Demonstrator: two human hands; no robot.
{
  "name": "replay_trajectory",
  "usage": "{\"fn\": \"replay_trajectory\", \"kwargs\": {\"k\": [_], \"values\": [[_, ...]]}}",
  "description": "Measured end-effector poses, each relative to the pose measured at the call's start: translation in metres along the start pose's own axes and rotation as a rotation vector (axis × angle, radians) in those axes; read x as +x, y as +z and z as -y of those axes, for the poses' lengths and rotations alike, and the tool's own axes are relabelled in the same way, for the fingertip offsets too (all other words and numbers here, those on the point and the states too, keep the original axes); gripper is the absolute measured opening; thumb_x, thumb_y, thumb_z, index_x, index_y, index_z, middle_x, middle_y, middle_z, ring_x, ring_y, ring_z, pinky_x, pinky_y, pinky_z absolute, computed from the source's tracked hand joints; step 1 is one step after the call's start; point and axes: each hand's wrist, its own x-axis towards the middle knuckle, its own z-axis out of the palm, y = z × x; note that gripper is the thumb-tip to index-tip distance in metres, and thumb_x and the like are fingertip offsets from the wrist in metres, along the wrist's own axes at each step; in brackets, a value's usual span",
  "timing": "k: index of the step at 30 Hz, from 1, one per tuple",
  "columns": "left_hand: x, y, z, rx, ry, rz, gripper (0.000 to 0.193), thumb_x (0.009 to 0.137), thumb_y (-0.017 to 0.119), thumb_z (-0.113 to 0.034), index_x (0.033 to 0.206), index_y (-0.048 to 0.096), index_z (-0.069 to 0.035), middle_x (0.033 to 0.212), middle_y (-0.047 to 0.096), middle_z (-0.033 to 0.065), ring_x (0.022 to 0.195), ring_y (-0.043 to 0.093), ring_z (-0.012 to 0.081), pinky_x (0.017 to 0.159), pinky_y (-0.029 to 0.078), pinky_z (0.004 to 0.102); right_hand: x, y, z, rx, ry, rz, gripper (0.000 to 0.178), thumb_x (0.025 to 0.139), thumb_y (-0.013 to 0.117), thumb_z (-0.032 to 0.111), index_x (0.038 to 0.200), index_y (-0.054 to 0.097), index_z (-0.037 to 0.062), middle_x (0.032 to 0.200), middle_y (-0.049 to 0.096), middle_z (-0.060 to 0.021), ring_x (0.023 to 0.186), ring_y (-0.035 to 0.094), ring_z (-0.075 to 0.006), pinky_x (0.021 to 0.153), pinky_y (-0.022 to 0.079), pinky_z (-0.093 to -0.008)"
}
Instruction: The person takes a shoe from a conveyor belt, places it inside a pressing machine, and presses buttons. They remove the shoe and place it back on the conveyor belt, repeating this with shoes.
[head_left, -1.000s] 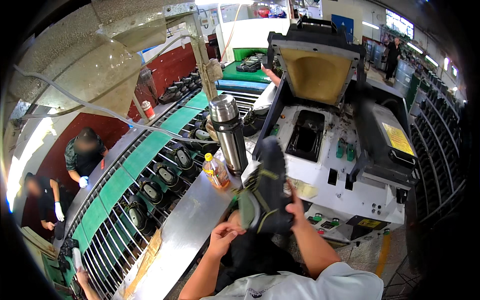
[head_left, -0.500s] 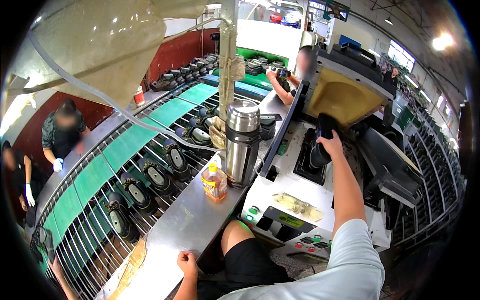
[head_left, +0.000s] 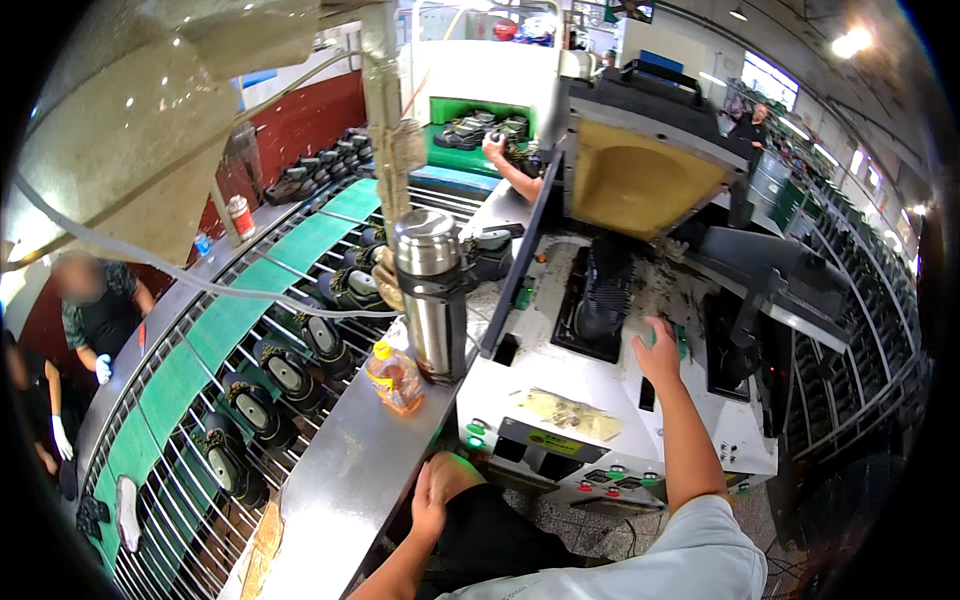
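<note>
Worn on the head, as the left one of two fisheye cameras set side by side. Looks forward and down past the steel flask point(head_left: 430, 300), showing its lid from above. Lies close over the bench point(head_left: 350, 470) on the flask's near side, and closest to the wearer's pale sleeve point(head_left: 695, 545), right of and nearer than the flask. Faces the white machine point(head_left: 610, 378) to the flask's right from its front and above. Reaches beyond and left of the flask to the red wall point(head_left: 290, 150), farther off. Bends straight edges toward a dark rim.
</note>
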Motion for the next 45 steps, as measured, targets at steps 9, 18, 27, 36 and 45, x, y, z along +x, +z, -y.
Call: {"fn": "replay_trajectory", "kwargs": {"k": [9, 18, 27, 36, 45], "values": [[0.02, 0.079, -0.027, -0.355, -0.287, 0.315, 0.058, 0.086, 0.05, -0.002, 0.141, 0.032, 0.007, 0.137, 0.044, 0.0173, 0.121, 0.049, 0.0244, 0.1, 0.038, 0.0298, 0.065, -0.113, -0.139, -0.593, 0.366, -0.176, 0.078, 0.062, 0.074, 0.041, 0.13, 0.049, 0.0136, 0.127, 0.051, -0.0165, 0.119, 0.046, -0.0373, 0.097, 0.038, -0.0488], [-0.047, -0.136, 0.004, 0.025, -0.112, -0.432, 0.011, 0.082, 0.047, -0.002, 0.082, 0.058, 0.0, 0.061, 0.056, 0.0073, 0.047, 0.052, 0.0128, 0.042, 0.042, 0.0245, 0.057, -0.16, -0.159, -0.389, 0.699, 0.039, 0.091, 0.061, 0.073, 0.045, 0.141, 0.038, 0.0182, 0.14, 0.044, -0.0156, 0.126, 0.046, -0.0343, 0.1, 0.041, -0.0455], [-0.05, -0.163, 0.019, -0.11, -0.248, -0.53, 0.007, 0.085, 0.05, -0.006, 0.087, 0.055, -0.002, 0.063, 0.053, 0.0073, 0.048, 0.053, 0.017, 0.042, 0.045, 0.0269, -0.063, -0.142, -0.218, -0.106, 0.302, -0.707, 0.094, 0.067, 0.079, 0.028, 0.141, 0.029, -0.0015, 0.141, 0.036, -0.0233, 0.131, 0.034, -0.0375, 0.108, 0.03, -0.0426], [-0.055, -0.021, -0.073, -0.557, -0.215, 0.195, 0.026, 0.092, 0.051, -0.012, 0.117, 0.052, -0.003, 0.098, 0.062, 0.0114, 0.083, 0.064, 0.0231, 0.075, 0.054, 0.0336, -0.136, -0.178, -0.163, 0.835, 0.261, -0.412, 0.071, 0.079, 0.073, 0.013, 0.136, 0.035, -0.0048, 0.132, 0.048, -0.0141, 0.116, 0.049, -0.0247, 0.102, 0.037, -0.0356], [-0.075, -0.043, -0.19, -1.024, 0.007, 0.835, 0.089, 0.078, 0.067, -0.027, 0.149, 0.016, -0.009, 0.136, 0.045, 0.0172, 0.121, 0.049, 0.0269, 0.101, 0.04, 0.0452, -0.164, -0.103, 0.109, 0.651, -0.352, 1.278, 0.067, 0.071, 0.078, 0.024, 0.128, 0.052, 0.001, 0.128, 0.054, -0.0122, 0.118, 0.051, -0.0225, 0.099, 0.038, -0.0341]]}}
